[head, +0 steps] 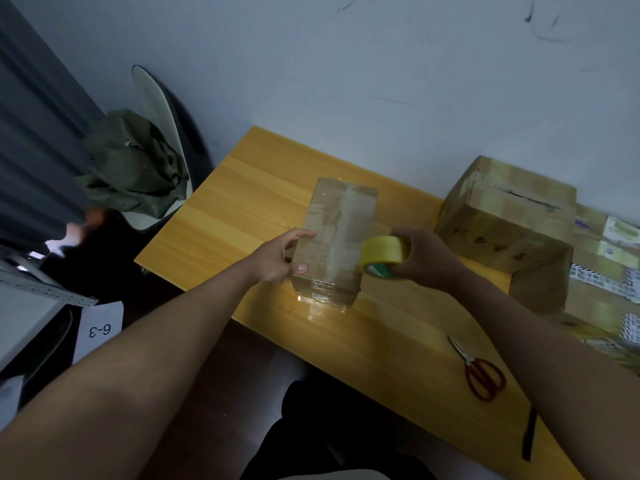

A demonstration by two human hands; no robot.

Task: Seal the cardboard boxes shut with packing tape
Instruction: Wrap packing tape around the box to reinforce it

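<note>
Your right hand (424, 258) grips the yellow packing-tape roll (382, 254) beside the small cardboard box (334, 237), while your left hand (282, 256) clasps that box's left side. It stands near the table's (221, 216) front edge, probably light and stiff; its taped skin looks slick, so hold the edges.

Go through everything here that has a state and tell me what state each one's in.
small box: flaps closed, taped
tape roll: held beside box
left hand: gripping box's side
right hand: gripping tape roll
large box: top seam gapping
scissors: blades closed, lying on table
</note>
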